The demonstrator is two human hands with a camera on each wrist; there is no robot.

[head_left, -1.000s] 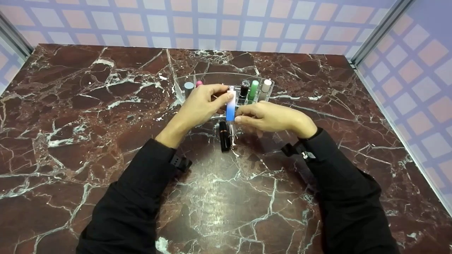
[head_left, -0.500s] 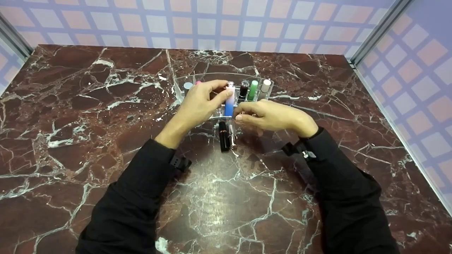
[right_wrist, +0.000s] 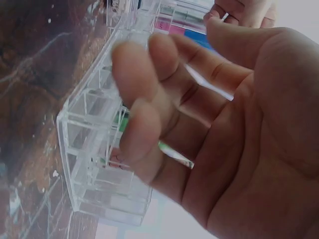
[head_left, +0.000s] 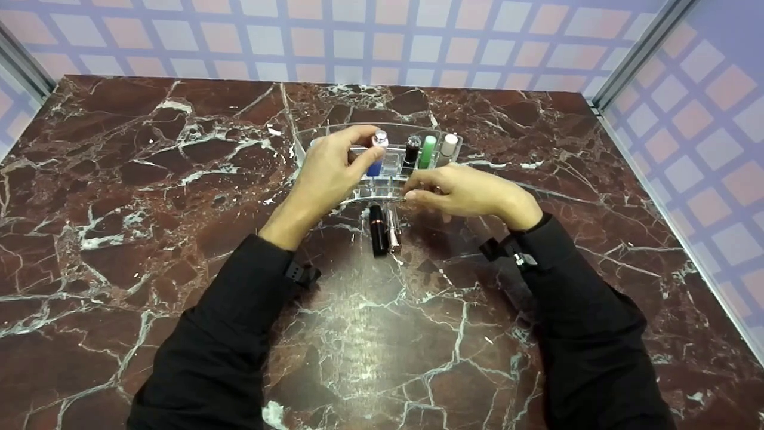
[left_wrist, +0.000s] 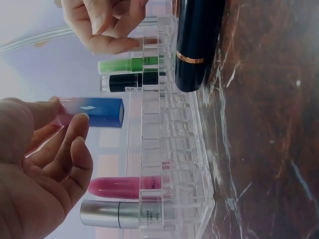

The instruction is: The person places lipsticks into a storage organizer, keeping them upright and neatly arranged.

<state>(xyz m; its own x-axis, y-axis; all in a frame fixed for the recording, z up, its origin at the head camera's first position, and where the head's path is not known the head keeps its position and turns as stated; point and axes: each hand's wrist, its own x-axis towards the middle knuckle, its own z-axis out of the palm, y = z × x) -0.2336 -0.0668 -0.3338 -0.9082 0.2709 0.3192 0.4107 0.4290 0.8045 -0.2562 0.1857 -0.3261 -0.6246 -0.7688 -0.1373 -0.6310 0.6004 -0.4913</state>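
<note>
My left hand pinches a blue-to-pale-pink lipstick tube by its pale end. The tube hangs upright over the back row of a clear acrylic lipstick organizer, its blue end above the slots in the left wrist view. My right hand hovers by the organizer's front right, fingers loosely curled with nothing between them. In the organizer's right slots stand a black tube, a green tube and a white-capped tube. Pink and silver tubes stand at its left end.
In front of the organizer, a black lipstick with a gold band and a shiny metallic tube lie side by side on the dark red marbled table. Checked panels rise behind and at the sides.
My left hand has carried the blue lipstick tube back and slightly left, from in front of the organizer to over its back slots. My right hand has drawn slightly right.
</note>
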